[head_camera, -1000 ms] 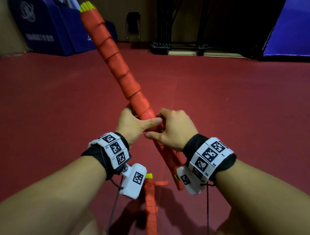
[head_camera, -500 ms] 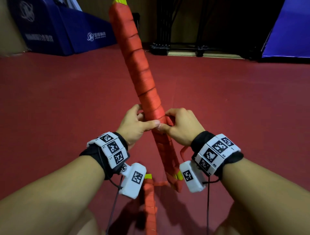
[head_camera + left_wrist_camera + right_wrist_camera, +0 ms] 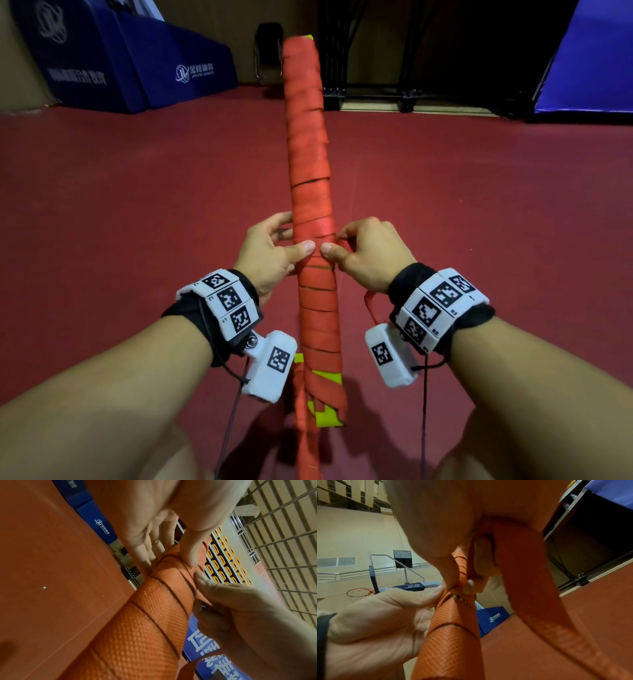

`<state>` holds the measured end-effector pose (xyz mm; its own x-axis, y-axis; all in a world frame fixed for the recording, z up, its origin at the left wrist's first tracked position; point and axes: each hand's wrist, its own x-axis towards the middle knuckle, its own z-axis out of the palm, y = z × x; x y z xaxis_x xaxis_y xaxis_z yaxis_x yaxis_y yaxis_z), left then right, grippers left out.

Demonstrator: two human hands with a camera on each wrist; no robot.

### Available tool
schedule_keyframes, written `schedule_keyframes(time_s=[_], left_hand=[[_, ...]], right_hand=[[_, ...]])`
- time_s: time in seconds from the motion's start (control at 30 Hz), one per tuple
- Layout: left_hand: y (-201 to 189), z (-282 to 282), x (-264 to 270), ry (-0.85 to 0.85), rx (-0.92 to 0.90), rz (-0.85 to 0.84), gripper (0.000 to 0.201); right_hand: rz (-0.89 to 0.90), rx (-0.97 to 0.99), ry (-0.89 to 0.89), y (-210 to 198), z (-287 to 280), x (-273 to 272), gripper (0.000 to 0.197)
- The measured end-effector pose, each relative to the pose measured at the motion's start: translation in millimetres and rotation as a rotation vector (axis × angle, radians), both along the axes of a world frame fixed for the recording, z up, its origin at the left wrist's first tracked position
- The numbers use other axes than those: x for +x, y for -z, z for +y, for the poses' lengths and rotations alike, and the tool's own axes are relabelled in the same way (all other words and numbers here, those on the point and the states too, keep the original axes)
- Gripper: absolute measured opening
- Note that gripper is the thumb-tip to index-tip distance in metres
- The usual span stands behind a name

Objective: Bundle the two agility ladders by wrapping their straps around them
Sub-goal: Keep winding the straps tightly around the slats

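Two hands (image 3: 318, 253), woven strap (image 3: 530, 601), cylindrical ladder bundle (image 3: 308, 164)

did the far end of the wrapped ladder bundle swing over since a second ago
Yes. The ladder bundle's top end swung rightward: it stood before the blue padded mats at left, and now rises upright near the dark rack at centre.

A dark red sports floor (image 3: 144, 212) stretches out underfoot. On it, at the person's feet, lies a second orange-wrapped ladder bundle (image 3: 303, 421) with a yellow end. Along the far edge stand blue padded blocks (image 3: 137, 68).
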<state>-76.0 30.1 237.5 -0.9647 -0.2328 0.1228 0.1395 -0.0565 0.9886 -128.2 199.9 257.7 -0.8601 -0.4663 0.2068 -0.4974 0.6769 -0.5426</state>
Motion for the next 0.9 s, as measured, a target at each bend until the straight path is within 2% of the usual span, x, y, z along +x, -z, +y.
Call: schedule_keyframes(time_s=[0.17,0.23,0.4,0.5,0.7,0.8,0.9], left_hand=[[-2.8,2.6,2.5,0.029,0.02,0.012,0.049],[-3.1,2.8,3.7,0.036,-0.022,0.038,0.046],[-1.2,2.1,5.3,0.004,-0.037,0.058,0.057],[-0.9,0.0,4.5,-0.045,-0.087,0.074,0.06],[-7.8,-0.7,7.4,-0.026,-0.034,0.058,0.067],[-9.6,0.9,8.7,0.01,0.031,0.037,0.06],[-13.9,3.4,9.7,0.045,0.102,-0.007,0.036]], right_hand=[[0.009,0.025,0.058,1.5,0.6,-0.4,0.023],[0.018,0.022,0.069,0.7,1.1,1.1,0.027],[0.038,-0.008,0.067,1.2,-0.7,4.3,0.024],[0.061,-0.006,0.022,-0.5,-3.7,8.5,0.036],[0.057,-0.063,-0.028,-8.3,-3.6,14.9,0.035],[0.041,-0.067,-0.022,-8.2,-3.4,16.1,0.045],[0.041,0.002,0.007,-1.7,-6.2,15.3,0.057]])
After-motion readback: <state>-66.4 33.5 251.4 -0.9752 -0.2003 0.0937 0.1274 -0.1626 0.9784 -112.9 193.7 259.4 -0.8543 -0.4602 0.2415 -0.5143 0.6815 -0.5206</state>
